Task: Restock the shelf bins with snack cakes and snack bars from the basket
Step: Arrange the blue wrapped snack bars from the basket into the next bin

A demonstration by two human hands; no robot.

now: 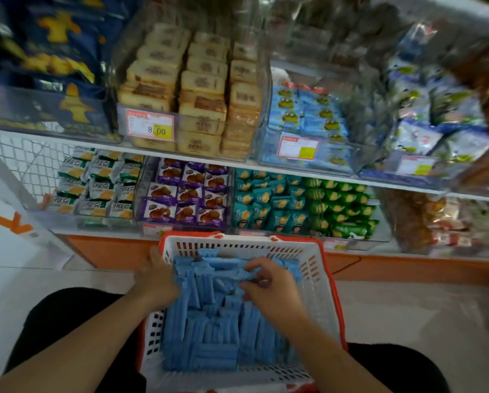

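Hands in slotted plastic basket, blue bars

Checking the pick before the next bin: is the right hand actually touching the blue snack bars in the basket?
Touching. The head view shows the right hand down in the basket with its fingers curled onto the top blue snack bars, no gap visible.

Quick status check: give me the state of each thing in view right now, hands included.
basket: on the floor before the shelves, well filled with blue bars.
blue bars: piled loosely inside the basket.
left hand: at the basket's left wall, against the bars; grip unclear.
right hand: fingers curled, pinching blue bars.
blue frog packs' bin: upper shelf, partly filled.
cake bin: stacked full.
purple packs' bin: nearly full.
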